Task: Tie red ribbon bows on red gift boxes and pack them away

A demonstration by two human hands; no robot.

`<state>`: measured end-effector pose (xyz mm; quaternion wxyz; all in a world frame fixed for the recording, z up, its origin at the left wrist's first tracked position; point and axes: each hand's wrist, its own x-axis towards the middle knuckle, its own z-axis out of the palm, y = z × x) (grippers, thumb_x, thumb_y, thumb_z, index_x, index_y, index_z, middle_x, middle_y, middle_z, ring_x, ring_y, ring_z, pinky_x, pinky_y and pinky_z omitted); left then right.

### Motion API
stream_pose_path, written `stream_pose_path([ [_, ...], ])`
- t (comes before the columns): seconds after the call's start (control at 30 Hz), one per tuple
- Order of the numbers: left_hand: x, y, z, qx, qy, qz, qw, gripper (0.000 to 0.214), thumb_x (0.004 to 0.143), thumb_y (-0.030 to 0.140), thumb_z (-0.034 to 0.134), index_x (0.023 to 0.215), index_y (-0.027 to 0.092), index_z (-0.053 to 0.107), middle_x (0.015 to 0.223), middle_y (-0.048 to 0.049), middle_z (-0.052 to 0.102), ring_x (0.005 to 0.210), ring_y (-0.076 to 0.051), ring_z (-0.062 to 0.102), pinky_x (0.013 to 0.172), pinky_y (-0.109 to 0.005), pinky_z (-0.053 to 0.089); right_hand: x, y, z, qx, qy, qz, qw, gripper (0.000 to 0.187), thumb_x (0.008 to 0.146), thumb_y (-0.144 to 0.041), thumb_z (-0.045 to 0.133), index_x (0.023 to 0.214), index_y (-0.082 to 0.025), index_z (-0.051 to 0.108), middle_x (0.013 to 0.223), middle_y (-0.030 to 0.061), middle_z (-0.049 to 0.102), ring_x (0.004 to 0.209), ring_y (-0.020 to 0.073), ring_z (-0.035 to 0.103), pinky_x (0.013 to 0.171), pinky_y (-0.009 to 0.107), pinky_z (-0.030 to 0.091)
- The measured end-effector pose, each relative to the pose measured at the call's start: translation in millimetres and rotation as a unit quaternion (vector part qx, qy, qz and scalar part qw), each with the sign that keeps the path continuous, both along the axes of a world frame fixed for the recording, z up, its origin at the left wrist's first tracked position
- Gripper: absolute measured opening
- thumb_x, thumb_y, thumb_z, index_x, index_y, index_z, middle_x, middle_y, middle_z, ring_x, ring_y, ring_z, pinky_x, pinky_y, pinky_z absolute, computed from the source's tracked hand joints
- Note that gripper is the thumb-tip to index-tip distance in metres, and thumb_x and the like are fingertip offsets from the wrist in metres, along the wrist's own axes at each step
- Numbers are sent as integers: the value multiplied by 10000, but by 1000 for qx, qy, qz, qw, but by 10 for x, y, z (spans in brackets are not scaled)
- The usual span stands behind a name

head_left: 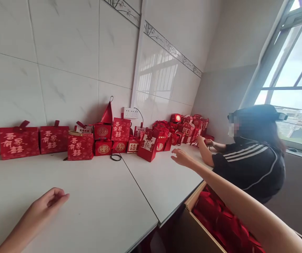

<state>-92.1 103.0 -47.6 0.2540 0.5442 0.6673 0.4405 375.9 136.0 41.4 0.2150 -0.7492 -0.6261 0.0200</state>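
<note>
My left hand (49, 202) is low over the white table (93, 196), its fingers loosely curled and nothing visible in them. My right arm reaches forward across the table's right part. At its end my right hand (184, 158) has bent, parted fingers and holds nothing I can see. Nearest to it, a little to the left and apart from it, a red gift box (148, 149) with a white patterned label stands slightly tilted. Behind that box, more red gift boxes (160, 138) crowd together near the wall.
Upright red gift bags (19, 142) and stacked small boxes (103, 147) line the wall. A black ring (116, 157) lies before them. Below my right arm, a cardboard box (201, 225) holds red items (216, 214). A person (248, 161) in dark clothes handles boxes at the far right.
</note>
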Motion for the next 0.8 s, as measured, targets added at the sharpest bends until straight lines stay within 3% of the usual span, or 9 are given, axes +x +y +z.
stream_pose_path([
  [0.17,-2,0,-91,-4,-44,-54,998,436,515,625,600,593,227,438,545,64,408,582,-145,388,555,-231,302,-296,926,142,36,64,-87,993,619,813,-335,562,1338,-82,353,1304,258,452,1184,356,506,928,433,426],
  [0.27,-58,65,-193,-3,-46,-48,998,365,574,552,587,617,225,430,554,62,387,574,-137,358,543,-226,281,-277,1269,206,48,125,-141,981,853,778,-440,582,1406,-32,172,1361,307,360,1286,391,385,968,479,400],
  [0.37,-83,101,-239,-3,-44,-41,998,354,596,543,559,625,219,419,554,59,358,563,-131,337,530,-223,273,-222,1480,202,61,180,-161,968,1000,714,-454,637,1409,24,99,1388,335,310,1332,401,306,1020,484,356],
  [0.57,-38,53,-165,2,-41,-28,999,342,600,530,537,617,213,410,548,58,348,541,-123,335,510,-219,268,-245,1546,120,148,248,-146,946,1002,662,-406,678,1408,-8,139,1391,299,316,1321,369,330,1062,419,329],
  [0.7,-8,23,-122,1,-22,-25,999,323,632,514,522,624,213,404,561,51,385,543,-126,369,507,-224,300,-392,1344,304,259,247,-169,918,949,745,-478,575,1420,-65,51,1402,260,248,1330,341,285,1080,446,295],
  [0.8,39,5,-130,3,28,-55,998,275,719,487,489,684,217,446,640,30,482,575,-138,443,528,-240,361,-685,1091,457,373,221,-59,899,925,708,-488,609,1405,-119,126,1386,195,261,1321,302,271,1091,435,289],
])
